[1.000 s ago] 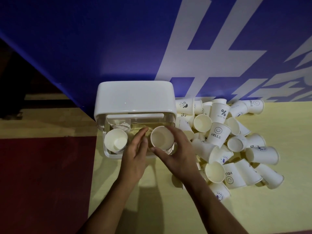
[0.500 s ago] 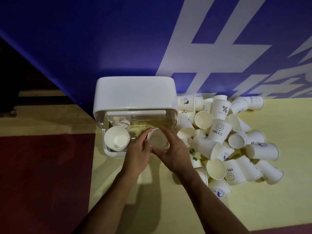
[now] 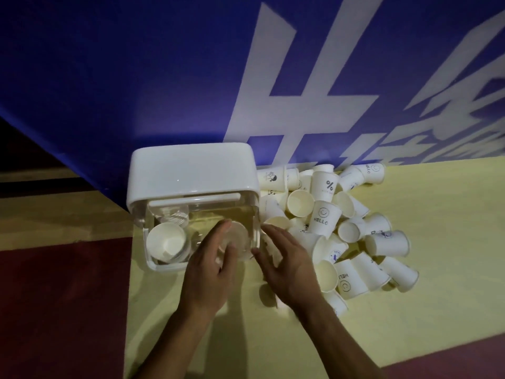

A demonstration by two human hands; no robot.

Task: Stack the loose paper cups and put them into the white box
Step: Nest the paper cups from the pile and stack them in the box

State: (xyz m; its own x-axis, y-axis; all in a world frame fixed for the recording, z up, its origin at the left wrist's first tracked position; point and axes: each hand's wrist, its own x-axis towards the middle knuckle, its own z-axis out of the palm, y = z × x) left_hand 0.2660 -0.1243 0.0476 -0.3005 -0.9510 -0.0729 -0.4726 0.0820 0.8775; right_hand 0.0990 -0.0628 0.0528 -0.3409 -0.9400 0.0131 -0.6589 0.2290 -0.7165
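The white box [image 3: 191, 170] stands with its lid hinged back and its clear body open towards me. One stack of paper cups [image 3: 166, 242] stands in its left part. A second cup stack [image 3: 240, 236], blurred, sits in the right part. My left hand [image 3: 210, 266] curves round that stack's left rim, thumb on the near edge. My right hand [image 3: 284, 261] hovers just right of the box with fingers spread and nothing in it. Several loose paper cups [image 3: 325, 217] lie heaped to the right of the box, some printed "HELLO".
A blue banner with large white characters [image 3: 273, 77] rises directly behind the box and the pile. Everything rests on a yellow floor mat [image 3: 437, 296]; dark red floor [image 3: 54, 310] lies to the left.
The cup stack held by both hands went down into the right part of the box. My right hand let go and drew away to the right; the left stays at the rim.
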